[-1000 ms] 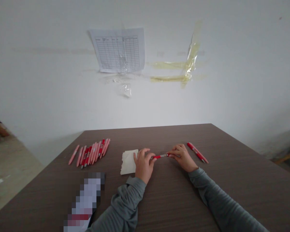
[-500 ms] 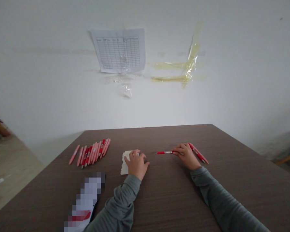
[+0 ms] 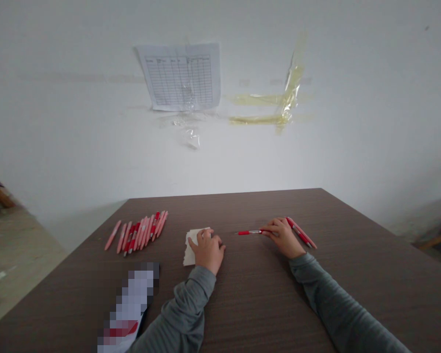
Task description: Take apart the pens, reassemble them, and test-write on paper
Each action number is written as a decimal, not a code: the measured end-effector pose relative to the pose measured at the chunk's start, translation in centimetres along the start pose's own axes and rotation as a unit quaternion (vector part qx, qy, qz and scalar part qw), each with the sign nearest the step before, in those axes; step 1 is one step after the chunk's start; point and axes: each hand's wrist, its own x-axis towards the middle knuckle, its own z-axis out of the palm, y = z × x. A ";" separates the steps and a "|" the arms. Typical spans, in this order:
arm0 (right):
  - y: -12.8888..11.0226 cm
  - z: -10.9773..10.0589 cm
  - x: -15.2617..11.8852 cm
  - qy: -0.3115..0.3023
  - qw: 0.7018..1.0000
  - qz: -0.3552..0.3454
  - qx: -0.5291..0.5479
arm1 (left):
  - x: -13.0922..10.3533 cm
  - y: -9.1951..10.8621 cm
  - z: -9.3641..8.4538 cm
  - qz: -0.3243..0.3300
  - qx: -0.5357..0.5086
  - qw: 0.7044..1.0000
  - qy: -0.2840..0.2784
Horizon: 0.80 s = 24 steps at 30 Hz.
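Note:
My right hand [image 3: 282, 238] pinches the rear end of a red pen [image 3: 244, 233], whose tip points left, low over the table. Just right of that hand, a red pen and a pink pen [image 3: 306, 234] lie side by side. My left hand [image 3: 208, 251] rests over the right part of a pale piece of paper [image 3: 191, 247] with a ragged left edge; its fingers are apart and curved, with nothing seen in them. At the left lies a row of several pink and red pens [image 3: 143, 233], with one pink pen [image 3: 112, 235] a little apart.
A pixelated white and red object [image 3: 132, 299] lies at the front left of the brown table [image 3: 250, 294], beside my left sleeve. Behind the table stands a wall with a taped printed sheet [image 3: 183, 76] and yellowish tape [image 3: 288, 98].
My left hand has shifted very slightly to the left, its fingers a little closer together. My right hand and the pen in it have hardly moved.

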 end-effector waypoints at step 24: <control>-0.2 0.3 0.0 -0.007 1.000 -0.010 0.012 | -0.1 0.8 0.1 0.044 -0.095 0.993 0.050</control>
